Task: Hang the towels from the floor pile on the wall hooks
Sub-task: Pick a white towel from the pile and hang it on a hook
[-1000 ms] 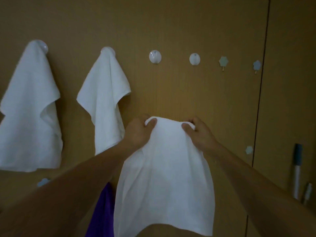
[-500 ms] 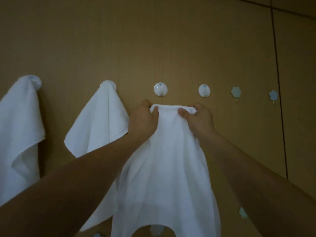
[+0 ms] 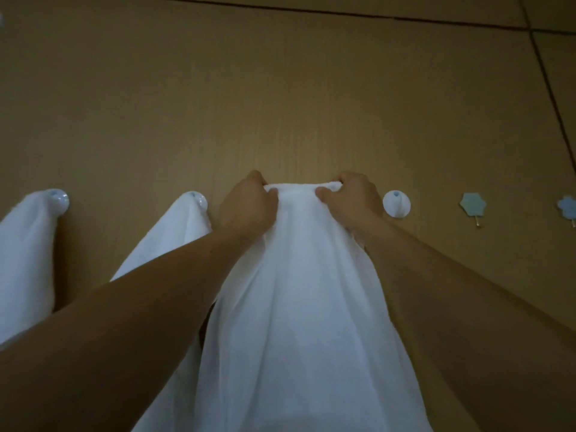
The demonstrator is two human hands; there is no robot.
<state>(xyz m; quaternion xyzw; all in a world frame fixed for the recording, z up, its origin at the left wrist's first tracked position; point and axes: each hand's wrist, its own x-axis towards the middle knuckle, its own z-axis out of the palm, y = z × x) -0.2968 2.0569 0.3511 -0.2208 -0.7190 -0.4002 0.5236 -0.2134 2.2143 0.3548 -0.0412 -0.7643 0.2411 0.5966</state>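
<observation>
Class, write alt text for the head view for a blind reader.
A left hand and right hand grip the top edge of a white towel up at a brown wall. To their left hang two other towels; to their right are a bare round hook and two flower-shaped hooks.

A tan, wood-grained wall panel [image 3: 280,88] spreads behind the fingers [image 3: 352,182], crossed far above them by a thin dark horizontal seam [image 3: 280,8] and, up to their right, by a slanting seam [image 3: 549,88]. Level with the fingers and well to their right sits a pale blue flower-shaped piece [image 3: 472,204], with a second flower-shaped piece [image 3: 568,207] farther right at the frame edge, each with a small gold pin below. Well below the fingers, to their left, a dark sliver [image 3: 207,322] shows, too dim to identify.
</observation>
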